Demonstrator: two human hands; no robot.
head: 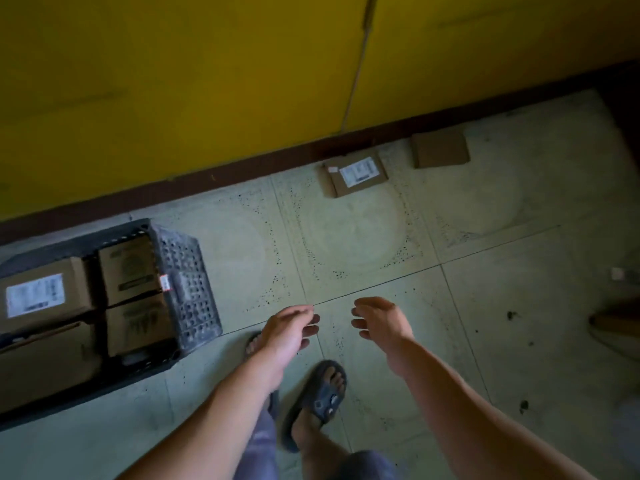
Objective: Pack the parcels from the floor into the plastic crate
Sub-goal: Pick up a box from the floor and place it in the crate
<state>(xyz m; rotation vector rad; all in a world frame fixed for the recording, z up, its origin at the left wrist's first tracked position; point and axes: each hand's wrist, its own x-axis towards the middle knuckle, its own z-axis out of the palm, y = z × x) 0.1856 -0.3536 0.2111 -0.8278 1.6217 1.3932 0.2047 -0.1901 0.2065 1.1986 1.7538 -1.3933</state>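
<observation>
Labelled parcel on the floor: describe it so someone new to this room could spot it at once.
Find the yellow wall and follow the dark skirting along its foot. Two flat brown parcels lie on the tiles beside it. Yours is the left parcel, topped with a white label; the right parcel is plain.

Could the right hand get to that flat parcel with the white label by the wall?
Probably yes: only bare floor lies between the empty right hand and the labelled parcel, though a step forward looks needed.

We've got 2 parcels [356,174] [440,148] out on the floor [485,306], 4 boxes [38,292] [130,268] [138,323] [45,362] sitting in 1 crate [188,285], and 2 sandals [323,393] [252,341].
</observation>
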